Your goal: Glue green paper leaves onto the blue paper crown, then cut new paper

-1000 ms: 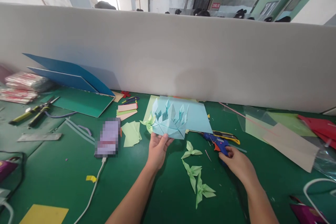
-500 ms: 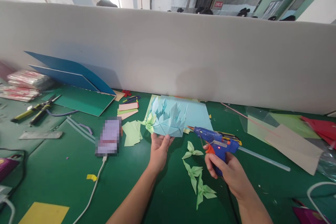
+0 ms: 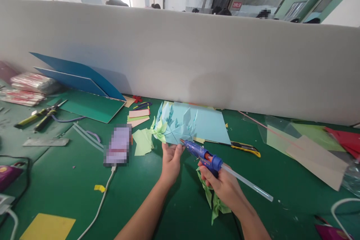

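Observation:
My left hand (image 3: 171, 161) is closed on the lower edge of a light-blue folded-paper flower (image 3: 180, 127), holding it above the green table. A pale green folded-paper leaf piece (image 3: 159, 131) sits at the flower's left side. My right hand (image 3: 222, 183) grips a blue hot glue gun (image 3: 201, 153) with a clear glue stick (image 3: 247, 182) sticking out of its back. The gun's nozzle is at the flower's lower front, close to my left thumb; whether it touches the paper I cannot tell. More green paper leaf pieces (image 3: 218, 207) lie under my right hand, partly hidden by it.
Behind the flower lies a light-blue sheet (image 3: 212, 125), with a yellow box cutter (image 3: 247, 148) to its right. A phone (image 3: 118, 145) on a white cable, small green paper slips (image 3: 142, 142) and pliers (image 3: 46, 116) are on the left. A white partition (image 3: 180, 52) borders the table's back.
My right hand has brought the glue gun leftward to the flower's lower front and turned it. The flower has tilted a little, and my right hand now covers some green leaf pieces.

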The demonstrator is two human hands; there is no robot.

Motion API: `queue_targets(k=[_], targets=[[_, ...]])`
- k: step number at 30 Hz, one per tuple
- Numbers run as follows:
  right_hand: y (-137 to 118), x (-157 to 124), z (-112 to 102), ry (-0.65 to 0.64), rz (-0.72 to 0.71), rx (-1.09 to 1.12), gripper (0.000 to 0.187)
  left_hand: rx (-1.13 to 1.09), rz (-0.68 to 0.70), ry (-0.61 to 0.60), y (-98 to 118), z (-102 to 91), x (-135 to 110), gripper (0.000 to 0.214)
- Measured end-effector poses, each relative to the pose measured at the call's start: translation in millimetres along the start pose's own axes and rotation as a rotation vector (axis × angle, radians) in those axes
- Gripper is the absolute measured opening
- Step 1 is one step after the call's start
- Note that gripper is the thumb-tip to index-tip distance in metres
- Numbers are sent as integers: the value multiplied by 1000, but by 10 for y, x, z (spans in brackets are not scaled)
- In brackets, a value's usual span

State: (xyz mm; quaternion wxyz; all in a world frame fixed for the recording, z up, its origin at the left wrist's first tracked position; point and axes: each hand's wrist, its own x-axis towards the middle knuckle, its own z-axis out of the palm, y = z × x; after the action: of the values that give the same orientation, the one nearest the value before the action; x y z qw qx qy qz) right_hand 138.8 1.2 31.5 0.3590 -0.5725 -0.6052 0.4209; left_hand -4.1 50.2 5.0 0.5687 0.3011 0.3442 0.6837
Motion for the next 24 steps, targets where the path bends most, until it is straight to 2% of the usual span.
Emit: queue_targets(k=[4, 10, 17, 24], targets=[[-12, 7, 11, 23, -54, -129, 39, 1, -11, 3, -20, -8, 2, 46], [-97, 34, -14, 107, -87, -232, 42, -29, -29, 3, 11, 7, -2, 48], [-144, 5, -41, 130, -92, -246, 43, -40, -45, 2, 71, 32, -20, 45], [-14, -38, 9, 95, -36, -188, 41, -39, -57, 30, 70, 29, -16, 46]])
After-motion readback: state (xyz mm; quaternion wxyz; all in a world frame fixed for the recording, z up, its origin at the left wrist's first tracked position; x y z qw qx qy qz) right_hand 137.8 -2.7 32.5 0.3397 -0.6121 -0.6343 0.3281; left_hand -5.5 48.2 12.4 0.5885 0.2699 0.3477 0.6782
